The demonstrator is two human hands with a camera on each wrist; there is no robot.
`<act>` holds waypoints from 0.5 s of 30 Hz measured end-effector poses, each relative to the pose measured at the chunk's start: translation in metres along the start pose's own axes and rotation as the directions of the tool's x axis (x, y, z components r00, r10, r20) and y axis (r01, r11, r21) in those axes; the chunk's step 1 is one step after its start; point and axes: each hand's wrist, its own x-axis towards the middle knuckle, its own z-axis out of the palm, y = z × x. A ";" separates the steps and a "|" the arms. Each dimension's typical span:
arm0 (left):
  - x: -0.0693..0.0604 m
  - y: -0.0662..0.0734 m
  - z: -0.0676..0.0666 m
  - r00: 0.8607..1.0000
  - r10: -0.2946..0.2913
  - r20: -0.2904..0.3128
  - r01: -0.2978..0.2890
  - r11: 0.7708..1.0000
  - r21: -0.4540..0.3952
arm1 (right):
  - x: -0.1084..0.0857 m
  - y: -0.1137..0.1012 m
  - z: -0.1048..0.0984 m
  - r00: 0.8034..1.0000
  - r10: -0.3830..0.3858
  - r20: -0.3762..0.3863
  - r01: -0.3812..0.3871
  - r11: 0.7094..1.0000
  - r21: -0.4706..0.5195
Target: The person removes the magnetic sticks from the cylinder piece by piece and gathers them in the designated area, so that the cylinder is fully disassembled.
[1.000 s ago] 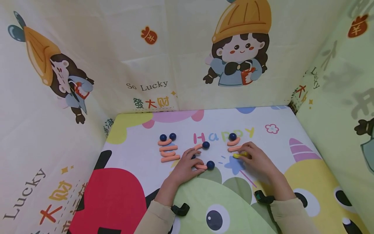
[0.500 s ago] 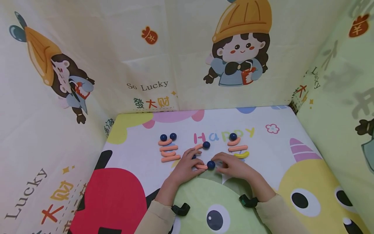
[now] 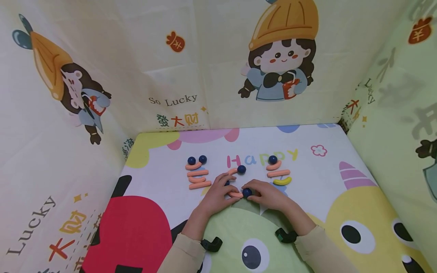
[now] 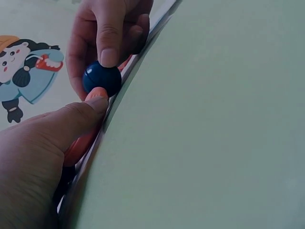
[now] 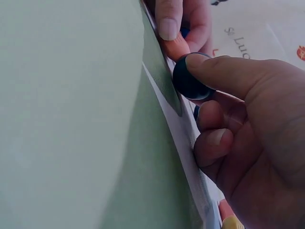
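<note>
My left hand [image 3: 215,194] pinches a curved pink rod [image 3: 235,195] low over the table's printed cover. At the rod's right end sits a dark blue ball [image 3: 247,193], which my right hand [image 3: 269,195] holds between thumb and fingers. In the left wrist view the rod [image 4: 83,144] lies under my left thumb and meets the ball [image 4: 102,78]. My right thumb presses on the same ball [image 5: 188,81] in the right wrist view. Another dark ball [image 3: 227,183] is partly hidden by my left fingers. Beyond it, a pink rod [image 3: 232,171] touches a further blue ball [image 3: 241,169].
To the left lie two blue balls [image 3: 203,159] and several pink rods [image 3: 198,173] in a column. On the right are a blue ball [image 3: 272,159], a curved pink rod [image 3: 274,165], a straight pink rod [image 3: 278,173] and a yellow curved rod [image 3: 282,181]. Printed cloth walls [image 3: 218,76] surround the table.
My right hand has let go of the yellow rod below the straight pink one, moved left and taken hold of the blue ball. My left hand has stayed in place.
</note>
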 end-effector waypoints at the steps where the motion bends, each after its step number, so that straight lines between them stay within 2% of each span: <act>1: 0.000 0.001 0.000 1.000 0.000 -0.001 0.000 1.000 -0.004 | 0.000 0.000 0.000 1.000 0.001 -0.002 -0.001 1.000 0.000; 15: 0.000 -0.002 0.001 1.000 -0.011 0.011 0.011 1.000 -0.016 | 0.000 0.005 0.000 0.999 0.031 -0.023 -0.031 0.999 0.010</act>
